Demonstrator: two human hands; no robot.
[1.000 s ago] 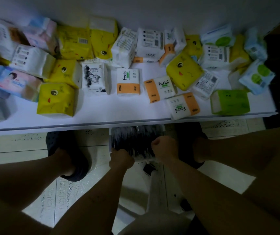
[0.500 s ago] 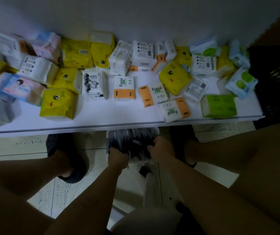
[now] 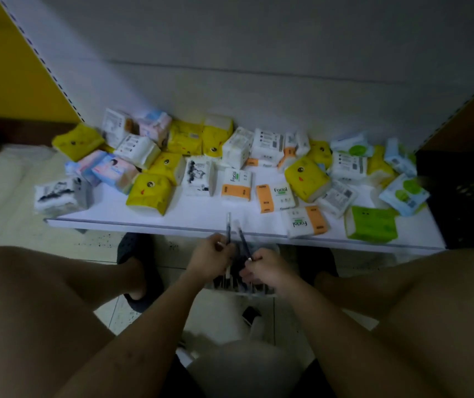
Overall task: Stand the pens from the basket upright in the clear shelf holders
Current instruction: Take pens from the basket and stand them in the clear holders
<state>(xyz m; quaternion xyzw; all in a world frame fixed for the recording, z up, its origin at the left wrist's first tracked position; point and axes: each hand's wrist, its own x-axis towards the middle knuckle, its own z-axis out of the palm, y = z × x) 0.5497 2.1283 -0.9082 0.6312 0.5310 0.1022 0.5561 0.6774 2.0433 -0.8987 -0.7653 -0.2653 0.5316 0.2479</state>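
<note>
- The left hand (image 3: 210, 261) gripped a pen (image 3: 228, 226) low on its barrel, fingers curled round it, and its pale end pointed up past the near edge of the shelf (image 3: 195, 216).
- The right hand (image 3: 266, 270) pinched a second pen (image 3: 241, 237), whose top leaned left toward the first. Whether the two touched could not be told.
- Both were slim, stiff, dark sticks, probably light, smooth plastic that could slip or roll. A hold at mid-barrel would likely suit standing them upright.
- The basket (image 3: 261, 291) sat on the floor just under the hands, pale and slatted, its contents too dim to tell apart.
- Soft, crinkly tissue packs (image 3: 149, 193) crowded the white shelf, and no clear holders were in view.
</note>
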